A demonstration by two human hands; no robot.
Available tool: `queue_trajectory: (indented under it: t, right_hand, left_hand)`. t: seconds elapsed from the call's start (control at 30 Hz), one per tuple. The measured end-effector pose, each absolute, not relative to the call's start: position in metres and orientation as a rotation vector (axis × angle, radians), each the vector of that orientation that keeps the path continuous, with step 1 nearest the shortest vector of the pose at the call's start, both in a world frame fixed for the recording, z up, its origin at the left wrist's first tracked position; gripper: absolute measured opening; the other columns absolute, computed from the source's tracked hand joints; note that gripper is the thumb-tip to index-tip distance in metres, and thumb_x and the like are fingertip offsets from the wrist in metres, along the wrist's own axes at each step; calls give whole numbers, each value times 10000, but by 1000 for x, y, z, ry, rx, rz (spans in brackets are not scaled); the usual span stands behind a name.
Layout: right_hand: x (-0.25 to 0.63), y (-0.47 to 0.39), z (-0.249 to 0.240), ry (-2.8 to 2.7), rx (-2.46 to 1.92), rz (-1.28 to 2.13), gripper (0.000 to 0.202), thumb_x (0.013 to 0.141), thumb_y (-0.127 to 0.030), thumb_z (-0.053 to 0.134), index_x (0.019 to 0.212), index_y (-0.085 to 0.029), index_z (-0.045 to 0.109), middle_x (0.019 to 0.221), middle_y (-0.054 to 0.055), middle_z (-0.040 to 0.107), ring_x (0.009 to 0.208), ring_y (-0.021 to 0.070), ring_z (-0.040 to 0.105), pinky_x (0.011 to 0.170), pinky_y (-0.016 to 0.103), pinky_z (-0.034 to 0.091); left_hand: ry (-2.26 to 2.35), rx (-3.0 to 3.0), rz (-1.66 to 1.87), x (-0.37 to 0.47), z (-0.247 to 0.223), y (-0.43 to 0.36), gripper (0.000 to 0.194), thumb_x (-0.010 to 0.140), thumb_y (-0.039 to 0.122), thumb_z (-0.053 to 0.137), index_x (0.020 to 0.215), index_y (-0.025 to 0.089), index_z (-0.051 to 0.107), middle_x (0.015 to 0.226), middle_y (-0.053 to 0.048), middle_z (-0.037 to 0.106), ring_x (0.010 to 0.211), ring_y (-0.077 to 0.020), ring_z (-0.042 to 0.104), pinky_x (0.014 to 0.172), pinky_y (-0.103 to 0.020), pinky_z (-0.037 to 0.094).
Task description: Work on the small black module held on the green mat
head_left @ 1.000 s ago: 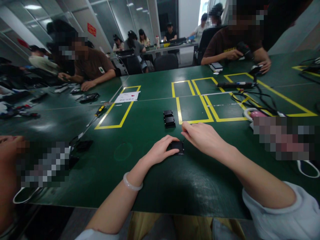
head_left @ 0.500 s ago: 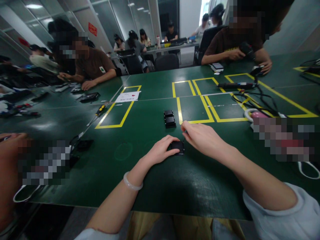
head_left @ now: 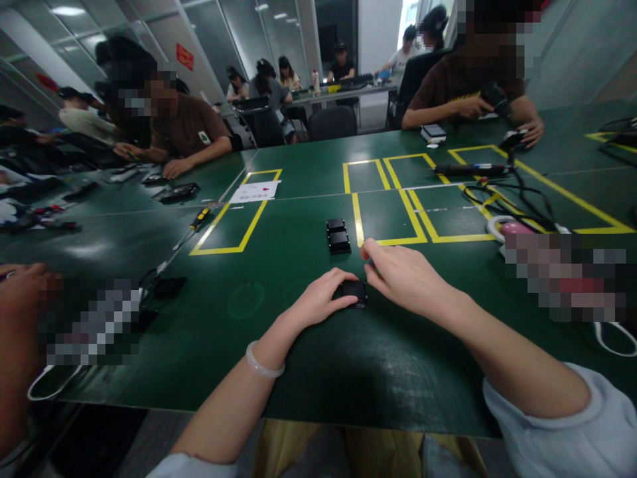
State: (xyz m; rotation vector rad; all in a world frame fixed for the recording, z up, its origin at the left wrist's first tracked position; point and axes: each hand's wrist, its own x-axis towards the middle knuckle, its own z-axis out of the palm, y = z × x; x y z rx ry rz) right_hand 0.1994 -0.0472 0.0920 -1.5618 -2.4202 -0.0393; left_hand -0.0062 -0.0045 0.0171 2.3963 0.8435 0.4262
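Lying off left is a yellow-and-black screwdriver (head_left: 202, 217), then my left hand (head_left: 321, 299), thumb and fingers clamped on a small black block (head_left: 354, 292) on the green table (head_left: 308, 372). Two black blocks (head_left: 338, 237) sit just beyond. Right hand (head_left: 403, 272)'s beside it, fingers curled (can't tell if they're gripping anything, tbh).

Counter (head_left: 308, 358) dark green; tape outlines (head_left: 355, 219) on it yellow. Small blocks (head_left: 339, 237) black. Bracelet (head_left: 263, 362) milky white. Screwdriver handle (head_left: 201, 216) yellow and black. Wearer's sleeves (head_left: 562, 411) pale blue-grey. Wall poster (head_left: 185, 57) red.
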Motion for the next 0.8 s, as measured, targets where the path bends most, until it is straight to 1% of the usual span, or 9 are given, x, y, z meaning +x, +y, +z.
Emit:
queue_trajectory:
  t: [0.07,0.13,0.33,0.5,0.6,0.7,0.8]
  right_hand:
    - [199,-47,93,-2437,-1596,-42,182,960,-323,385,1010,-183,490,794,44,674,691,194,621,562,284,271]
    - [199,-46,93,-2454,-1636,-40,204,969,-344,372,992,-186,500,785,47,679,680,196,618,550,284,253]
    - [200,-47,94,-2443,-1560,22,154,945,-240,379,1044,-178,479,833,44,675,727,184,621,572,281,277]
    - [199,-46,94,-2458,-1616,-44,202,975,-330,355,989,-187,498,803,46,673,702,195,617,569,287,265]
    - [199,-46,94,-2473,-1638,-44,182,973,-278,346,997,-183,499,809,49,677,707,194,619,569,284,263]
    - [199,-47,96,-2456,-1590,-33,147,938,-224,382,1025,-178,491,821,45,674,717,182,617,588,280,281]
    - [199,-48,96,-2444,-1566,-56,136,935,-251,398,1006,-184,493,814,41,672,708,181,614,593,281,285]
  left_hand:
    - [850,2397,426,-6,17,-4,341,927,416,560,1205,219,544,1126,-67,582,1042,-233,574,922,-366,462]
    - [853,2394,427,-6,18,-5,340,927,418,559,1203,221,546,1127,-69,583,1046,-236,573,920,-369,464]
    - [836,2387,431,-6,19,-5,323,931,414,552,1188,220,550,1138,-67,581,1059,-232,574,923,-360,459]
    - [839,2398,445,-6,15,-4,340,930,425,553,1198,216,541,1126,-65,583,1041,-227,577,916,-358,460]
    - [835,2392,435,-7,16,-4,330,935,420,549,1201,224,541,1142,-63,580,1061,-223,573,927,-351,456]
    - [832,2394,433,-7,16,-4,322,935,407,553,1200,225,539,1146,-59,578,1063,-220,572,928,-345,454]
    - [839,2400,440,-6,15,-4,317,928,403,563,1187,219,543,1130,-61,580,1047,-225,575,916,-348,459]
